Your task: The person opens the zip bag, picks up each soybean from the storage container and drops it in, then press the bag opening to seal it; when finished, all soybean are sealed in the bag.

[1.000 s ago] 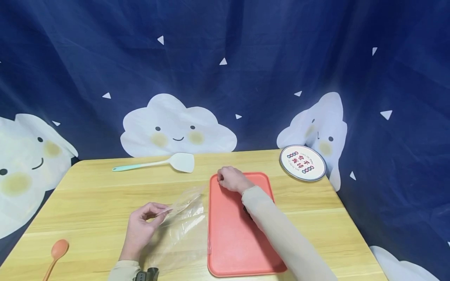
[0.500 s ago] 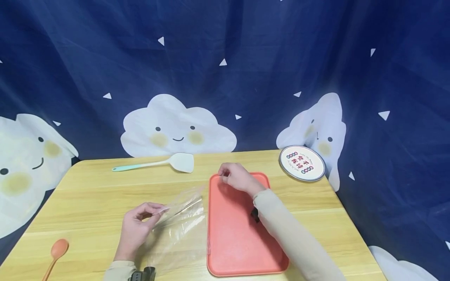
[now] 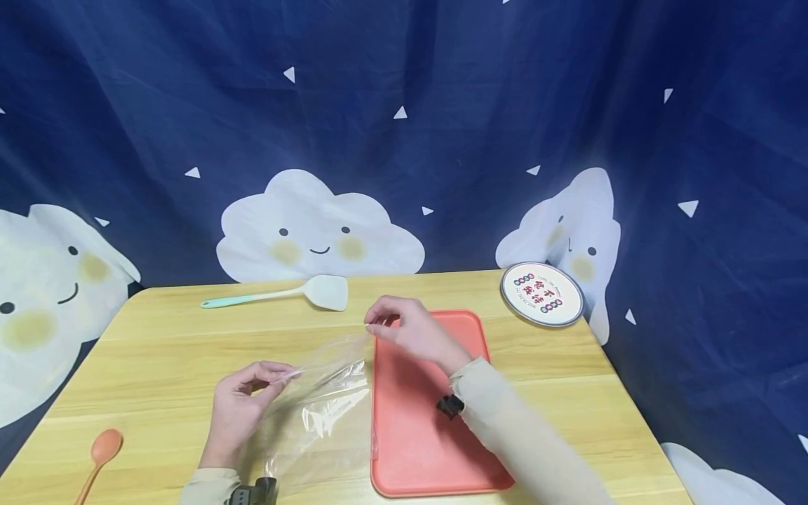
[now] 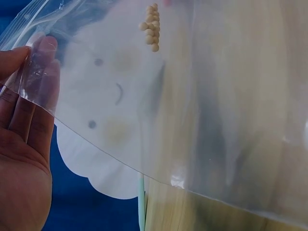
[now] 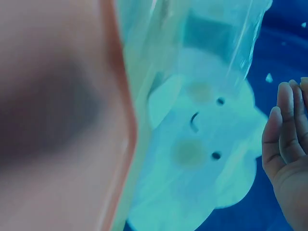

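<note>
A clear zip-top bag (image 3: 322, 414) lies in the left half of the head view, its right edge beside the red tray (image 3: 435, 449). My left hand (image 3: 240, 407) pinches the bag's upper edge between thumb and fingers. In the left wrist view, a small cluster of pale beige balls (image 4: 151, 28) shows through the film; what supports it is not visible. My right hand (image 3: 407, 330) is over the tray's far left corner, with thumb and index fingertips close to the bag's far corner. Whether anything is between them is unclear; the right wrist view cuts off that hand.
A spatula (image 3: 325, 292) with a mint handle lies at the table's back. An oval plate (image 3: 543, 294) with red characters sits at the back right. An orange spoon (image 3: 106, 446) lies at the front left. A dark blue cloud-patterned curtain (image 3: 467, 140) hangs behind the table.
My right hand has moved left and slightly toward me, from over the tray to the bag's far corner. My left hand has shifted slightly left, still pinching the bag.
</note>
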A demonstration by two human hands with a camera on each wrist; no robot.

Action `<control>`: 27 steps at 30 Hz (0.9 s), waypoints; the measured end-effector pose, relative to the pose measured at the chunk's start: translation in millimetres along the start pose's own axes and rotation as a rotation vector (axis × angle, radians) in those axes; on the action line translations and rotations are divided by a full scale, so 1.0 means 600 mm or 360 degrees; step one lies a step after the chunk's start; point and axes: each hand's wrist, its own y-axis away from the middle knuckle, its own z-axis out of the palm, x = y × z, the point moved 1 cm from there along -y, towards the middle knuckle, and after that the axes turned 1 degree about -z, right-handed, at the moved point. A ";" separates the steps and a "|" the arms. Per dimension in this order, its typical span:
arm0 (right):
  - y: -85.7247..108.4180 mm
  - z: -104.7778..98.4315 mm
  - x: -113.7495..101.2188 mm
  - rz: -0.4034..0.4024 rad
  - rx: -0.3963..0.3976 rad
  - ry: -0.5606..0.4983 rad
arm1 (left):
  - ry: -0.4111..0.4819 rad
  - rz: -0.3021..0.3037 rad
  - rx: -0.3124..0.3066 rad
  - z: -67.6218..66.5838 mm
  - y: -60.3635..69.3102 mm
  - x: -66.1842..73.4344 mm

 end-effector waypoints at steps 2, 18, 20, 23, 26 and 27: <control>-0.001 0.010 -0.010 -0.0058 -0.0026 -0.0028 | -0.0002 -0.0009 -0.0005 0.000 0.000 0.002; -0.018 0.076 -0.036 -0.0251 -0.0200 0.0339 | -0.0025 0.0031 -0.0081 -0.002 -0.004 0.004; -0.019 0.079 -0.036 -0.0246 -0.0216 0.0352 | -0.0029 0.0027 -0.0084 -0.003 -0.004 0.004; -0.018 0.082 -0.035 -0.0237 -0.0234 0.0346 | -0.0021 0.0027 -0.0090 -0.004 -0.004 0.003; -0.017 0.082 -0.033 -0.0239 -0.0223 0.0321 | -0.0008 0.0034 -0.0095 -0.005 -0.004 0.002; -0.016 0.080 -0.032 -0.0250 -0.0206 0.0314 | -0.0006 0.0039 -0.0098 -0.005 -0.004 0.001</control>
